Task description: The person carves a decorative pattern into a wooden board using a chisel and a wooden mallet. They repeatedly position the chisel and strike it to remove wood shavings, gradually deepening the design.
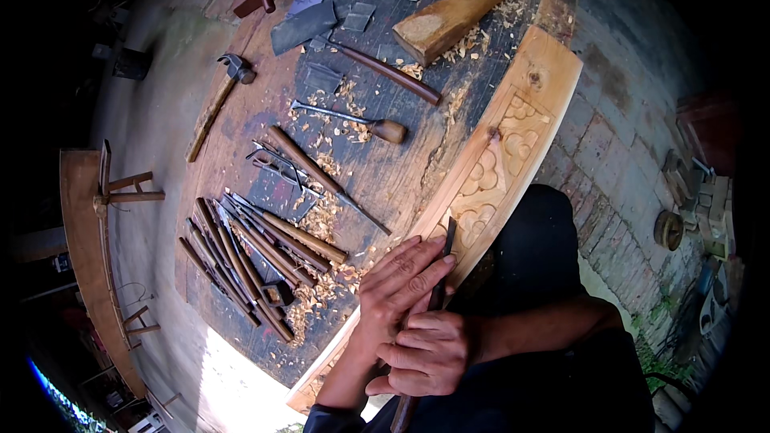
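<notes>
Though flatter, left fingers [415,263] closed over the chisel [450,232], right fingers [415,359] tight around its handle [403,414].

I make out dark clothing from my remote post. Between six and seven o'clock, a navy sleeve [330,419] ends on the left forearm [345,381], which is bare up to the left hand [399,281]. Near four o'clock, a blackish sleeve [616,361] meets the bare right forearm [545,327]. I see creased knuckles on the right hand [425,353], bare too. Just past three, a black trouser leg [536,232] bulges roundly, its cloth plain.
</notes>
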Demonstrator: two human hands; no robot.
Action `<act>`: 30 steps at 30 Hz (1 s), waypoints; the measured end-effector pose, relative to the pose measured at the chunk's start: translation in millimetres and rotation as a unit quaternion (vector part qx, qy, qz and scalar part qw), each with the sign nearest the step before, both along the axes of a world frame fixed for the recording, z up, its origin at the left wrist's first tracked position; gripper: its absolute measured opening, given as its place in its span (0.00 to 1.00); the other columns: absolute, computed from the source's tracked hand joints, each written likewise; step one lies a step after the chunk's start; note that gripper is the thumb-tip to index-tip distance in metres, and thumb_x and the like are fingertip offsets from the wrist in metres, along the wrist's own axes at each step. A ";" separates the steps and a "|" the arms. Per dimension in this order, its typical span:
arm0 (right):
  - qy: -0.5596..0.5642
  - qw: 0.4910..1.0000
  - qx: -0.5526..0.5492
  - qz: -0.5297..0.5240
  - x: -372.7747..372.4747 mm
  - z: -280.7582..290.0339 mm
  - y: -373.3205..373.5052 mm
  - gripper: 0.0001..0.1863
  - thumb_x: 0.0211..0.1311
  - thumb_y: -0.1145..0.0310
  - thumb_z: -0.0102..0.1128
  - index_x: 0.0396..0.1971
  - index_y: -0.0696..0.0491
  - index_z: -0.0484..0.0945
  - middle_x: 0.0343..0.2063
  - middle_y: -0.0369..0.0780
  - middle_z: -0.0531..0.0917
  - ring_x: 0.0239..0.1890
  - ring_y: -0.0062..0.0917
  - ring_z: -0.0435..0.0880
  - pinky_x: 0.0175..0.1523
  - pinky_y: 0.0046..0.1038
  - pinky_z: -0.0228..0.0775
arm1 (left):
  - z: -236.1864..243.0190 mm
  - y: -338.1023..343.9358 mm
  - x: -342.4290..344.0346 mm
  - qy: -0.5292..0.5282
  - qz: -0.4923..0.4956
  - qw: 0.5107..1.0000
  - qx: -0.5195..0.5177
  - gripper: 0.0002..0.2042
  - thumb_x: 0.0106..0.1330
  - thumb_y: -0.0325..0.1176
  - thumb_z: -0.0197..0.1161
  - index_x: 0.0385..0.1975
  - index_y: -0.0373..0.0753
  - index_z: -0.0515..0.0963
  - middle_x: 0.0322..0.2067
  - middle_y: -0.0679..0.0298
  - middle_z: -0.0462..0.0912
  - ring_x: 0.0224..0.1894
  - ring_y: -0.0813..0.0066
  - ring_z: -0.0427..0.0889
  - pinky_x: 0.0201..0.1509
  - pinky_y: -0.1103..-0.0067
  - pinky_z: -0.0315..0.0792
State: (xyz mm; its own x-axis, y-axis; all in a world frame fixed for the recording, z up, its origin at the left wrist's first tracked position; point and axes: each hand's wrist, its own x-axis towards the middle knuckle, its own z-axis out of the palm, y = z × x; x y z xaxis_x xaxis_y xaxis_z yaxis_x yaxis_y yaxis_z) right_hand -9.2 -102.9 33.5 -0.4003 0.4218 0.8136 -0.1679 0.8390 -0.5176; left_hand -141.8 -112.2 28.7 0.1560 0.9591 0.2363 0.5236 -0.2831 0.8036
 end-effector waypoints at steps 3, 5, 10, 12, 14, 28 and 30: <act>0.001 1.000 0.007 0.005 0.1 0.1 3.2 0.26 0.62 0.55 0.79 0.17 0.50 0.70 0.28 0.41 0.86 0.21 0.20 0.79 0.25 0.21 0.66 | 0.3 -0.6 0.2 0.000 -0.001 1.000 -0.008 0.17 0.65 0.29 0.71 0.54 0.37 0.88 0.55 0.50 0.89 0.59 0.50 0.88 0.69 0.55 0.77; 0.000 1.000 0.012 0.004 -0.1 -0.3 5.4 0.27 0.62 0.54 0.79 0.17 0.51 0.70 0.28 0.41 0.86 0.21 0.20 0.79 0.25 0.22 0.66 | -0.1 1.0 1.1 -0.001 -0.002 1.000 -0.013 0.18 0.65 0.29 0.71 0.55 0.37 0.87 0.55 0.50 0.88 0.60 0.50 0.88 0.70 0.55 0.77; 0.006 1.000 0.004 -0.006 -2.3 0.3 8.7 0.28 0.62 0.53 0.78 0.16 0.50 0.68 0.27 0.42 0.85 0.21 0.21 0.79 0.25 0.22 0.66 | 0.3 0.8 -1.1 -0.012 -0.016 0.999 -0.037 0.19 0.68 0.29 0.67 0.58 0.37 0.85 0.58 0.49 0.87 0.62 0.50 0.86 0.72 0.55 0.74; 0.006 1.000 -0.003 -0.013 -1.7 1.7 9.1 0.29 0.63 0.54 0.78 0.16 0.50 0.66 0.25 0.40 0.83 0.21 0.21 0.78 0.25 0.22 0.64 | -3.2 1.5 -3.3 -0.018 -0.033 0.998 -0.043 0.19 0.69 0.29 0.65 0.60 0.36 0.84 0.59 0.49 0.86 0.64 0.50 0.85 0.74 0.54 0.73; 0.001 1.000 -0.006 -0.009 -2.0 2.1 10.3 0.30 0.64 0.54 0.77 0.15 0.49 0.64 0.23 0.38 0.81 0.20 0.20 0.77 0.25 0.21 0.61 | -9.2 -0.9 -4.7 -0.016 -0.033 0.998 -0.043 0.20 0.70 0.30 0.64 0.61 0.36 0.84 0.60 0.49 0.86 0.65 0.51 0.84 0.75 0.55 0.71; -0.053 0.993 0.070 -0.076 0.4 13.2 19.9 0.20 0.71 0.64 0.69 0.20 0.51 0.70 0.18 0.31 0.69 0.19 0.19 0.72 0.26 0.24 0.57 | -15.7 -2.9 -5.5 -0.026 -0.068 0.997 -0.014 0.25 0.66 0.33 0.63 0.66 0.38 0.79 0.63 0.48 0.83 0.69 0.49 0.80 0.76 0.55 0.68; -0.061 0.990 0.097 -0.087 2.3 12.8 13.5 0.22 0.71 0.63 0.69 0.19 0.50 0.69 0.16 0.30 0.68 0.18 0.18 0.70 0.26 0.22 0.55 | -8.3 -2.5 1.4 -0.017 -0.056 0.998 -0.005 0.24 0.66 0.32 0.64 0.64 0.39 0.80 0.63 0.48 0.83 0.68 0.51 0.81 0.76 0.55 0.69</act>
